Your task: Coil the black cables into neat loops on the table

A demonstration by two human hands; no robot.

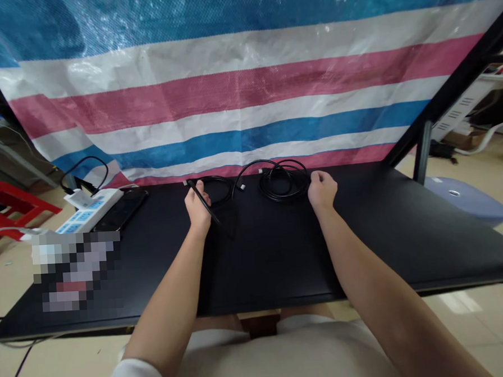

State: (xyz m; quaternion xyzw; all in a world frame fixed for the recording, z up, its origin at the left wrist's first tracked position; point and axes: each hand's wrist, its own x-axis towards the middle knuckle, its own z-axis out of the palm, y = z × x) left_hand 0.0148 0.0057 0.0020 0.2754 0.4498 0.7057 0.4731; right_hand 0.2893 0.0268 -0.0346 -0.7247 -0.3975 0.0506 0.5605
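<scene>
My left hand (198, 205) is closed around a black cable (201, 197), a stretch of which slants down past the fingers toward the table. Just beyond this hand lies a loose loop of black cable (220, 200). A light-tipped plug (242, 187) rests beside the loop. To the right is a rounder coil of black cable (283, 198), with another plug (263, 171) at its upper left. A strand arches between the two coils. My right hand (322, 189) is closed at the coil's right edge, its fingers pinching the cable there, partly hidden.
Both hands are over a black table (264, 261). At its left are a white power strip (90, 211) with plugged-in chargers, a dark phone (121, 211) and a blurred-out item (81, 270). A striped sheet (238, 88) hangs behind. A blue-grey stool (467, 199) stands right.
</scene>
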